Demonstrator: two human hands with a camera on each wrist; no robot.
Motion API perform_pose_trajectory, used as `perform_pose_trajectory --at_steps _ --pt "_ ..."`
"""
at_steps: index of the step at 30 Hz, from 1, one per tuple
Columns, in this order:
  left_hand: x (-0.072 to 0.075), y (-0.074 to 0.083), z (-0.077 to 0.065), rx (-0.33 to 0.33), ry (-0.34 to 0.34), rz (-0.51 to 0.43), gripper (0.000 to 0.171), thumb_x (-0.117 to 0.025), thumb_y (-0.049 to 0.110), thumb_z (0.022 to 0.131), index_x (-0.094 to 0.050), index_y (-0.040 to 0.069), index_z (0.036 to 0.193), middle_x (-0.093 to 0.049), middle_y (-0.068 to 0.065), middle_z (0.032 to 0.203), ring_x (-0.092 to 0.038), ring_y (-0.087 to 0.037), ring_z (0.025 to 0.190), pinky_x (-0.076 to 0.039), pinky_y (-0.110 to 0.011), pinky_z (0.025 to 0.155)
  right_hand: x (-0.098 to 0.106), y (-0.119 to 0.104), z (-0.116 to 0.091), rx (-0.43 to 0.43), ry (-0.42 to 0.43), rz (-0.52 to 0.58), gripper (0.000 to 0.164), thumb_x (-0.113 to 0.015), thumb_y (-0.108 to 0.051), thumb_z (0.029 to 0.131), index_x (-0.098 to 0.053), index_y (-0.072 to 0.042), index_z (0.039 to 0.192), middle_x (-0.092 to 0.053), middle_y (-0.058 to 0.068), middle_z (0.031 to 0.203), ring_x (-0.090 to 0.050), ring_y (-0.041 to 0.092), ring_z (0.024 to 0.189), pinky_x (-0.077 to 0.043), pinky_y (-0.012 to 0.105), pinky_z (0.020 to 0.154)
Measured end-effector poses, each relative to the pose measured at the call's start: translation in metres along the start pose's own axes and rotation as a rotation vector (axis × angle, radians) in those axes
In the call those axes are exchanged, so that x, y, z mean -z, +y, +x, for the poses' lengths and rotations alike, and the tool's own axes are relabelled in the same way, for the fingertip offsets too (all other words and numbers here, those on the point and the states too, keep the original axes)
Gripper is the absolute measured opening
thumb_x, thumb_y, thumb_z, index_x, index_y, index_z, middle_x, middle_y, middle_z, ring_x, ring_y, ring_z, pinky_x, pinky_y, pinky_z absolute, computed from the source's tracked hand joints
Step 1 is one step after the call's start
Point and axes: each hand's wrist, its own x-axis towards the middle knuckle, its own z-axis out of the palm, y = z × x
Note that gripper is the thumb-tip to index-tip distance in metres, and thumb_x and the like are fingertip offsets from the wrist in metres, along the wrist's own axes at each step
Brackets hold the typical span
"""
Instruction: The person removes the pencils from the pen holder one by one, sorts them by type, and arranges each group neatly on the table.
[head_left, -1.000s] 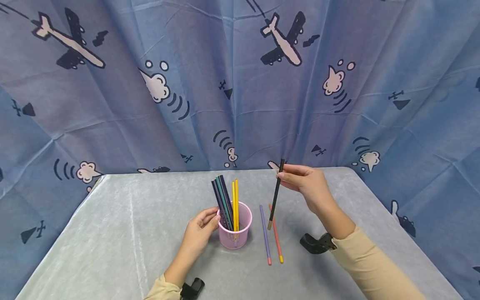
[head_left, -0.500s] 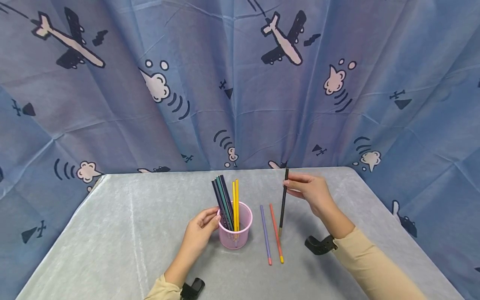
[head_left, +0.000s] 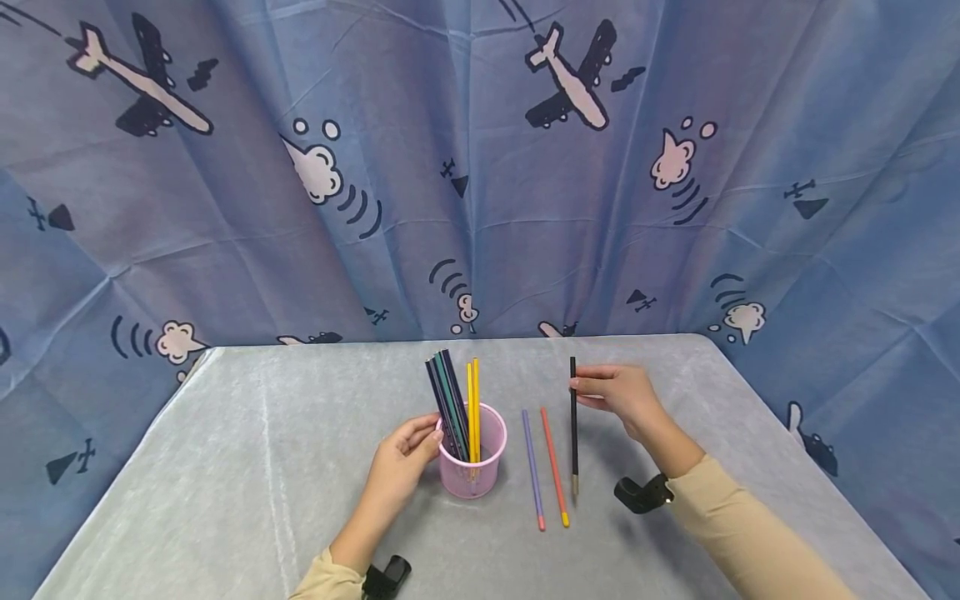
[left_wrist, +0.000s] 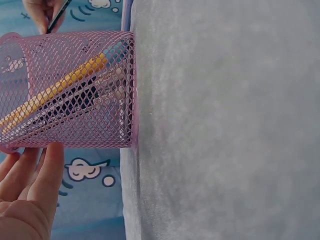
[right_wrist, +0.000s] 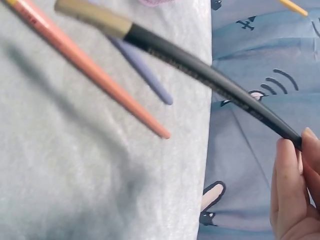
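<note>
A pink mesh pencil cup [head_left: 469,479] stands upright on the table, holding several dark pencils [head_left: 448,404], a teal one among them, and two yellow pencils [head_left: 475,408]. Against the cup's left side rest the fingertips of my left hand [head_left: 405,460]; in the left wrist view its fingers [left_wrist: 47,175] lie fairly straight against the mesh. My right hand [head_left: 618,396] pinches a black pencil [head_left: 574,433] near its upper end. That pencil hangs almost vertical, gold end down, right of a coral pencil [head_left: 555,467] and a purple pencil [head_left: 533,471] lying on the table.
A pale grey cloth covers the table [head_left: 225,467], whose back edge meets a blue curtain [head_left: 480,167] printed with airplanes. Black cameras are strapped to the left wrist [head_left: 386,577] and right wrist [head_left: 642,494].
My right hand has moved right and down with the black pencil, from over the coral pencil to its right side. The pencil has turned more upright. My left hand stays at the cup.
</note>
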Motion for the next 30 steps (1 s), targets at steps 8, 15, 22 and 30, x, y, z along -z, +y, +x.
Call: perform_pose_trajectory --at_steps 8,15,22,30 --pt "0.000 0.000 0.000 0.002 0.003 0.006 0.038 -0.061 0.011 0.098 -0.057 -0.011 0.129 -0.064 -0.028 0.127 -0.067 -0.031 0.113 -0.060 -0.028 0.092 0.000 0.012 0.004 -0.031 -0.035 0.020 0.044 -0.070 -0.002 0.090 -0.057 0.017 0.127 -0.075 0.003 0.094 -0.070 0.003 0.076 -0.063 0.022 0.075" --pt "0.000 0.001 0.000 0.005 0.005 0.016 0.038 -0.061 0.012 0.098 -0.058 -0.010 0.129 -0.064 -0.027 0.127 -0.067 -0.031 0.114 -0.060 -0.026 0.091 0.002 0.023 0.007 -0.023 -0.086 0.035 0.039 -0.072 0.000 0.087 -0.061 0.019 0.119 -0.074 0.002 0.088 -0.070 0.004 0.074 -0.063 0.021 0.072" --pt "0.000 0.000 0.000 0.005 0.001 0.010 0.038 -0.061 0.011 0.098 -0.057 -0.011 0.130 -0.064 -0.028 0.128 -0.065 -0.035 0.116 -0.060 -0.025 0.091 0.000 0.030 0.010 -0.077 -0.058 -0.018 0.045 -0.070 0.002 0.088 -0.055 0.020 0.126 -0.075 0.006 0.092 -0.069 0.004 0.072 -0.063 0.021 0.069" --pt "0.000 0.000 0.000 0.001 0.002 0.012 0.038 -0.061 0.011 0.098 -0.057 -0.011 0.129 -0.064 -0.028 0.128 -0.065 -0.035 0.116 -0.060 -0.026 0.092 -0.002 0.040 0.016 -0.115 -0.058 -0.052 0.042 -0.070 0.003 0.088 -0.058 0.019 0.124 -0.074 0.003 0.087 -0.068 0.004 0.070 -0.063 0.021 0.067"
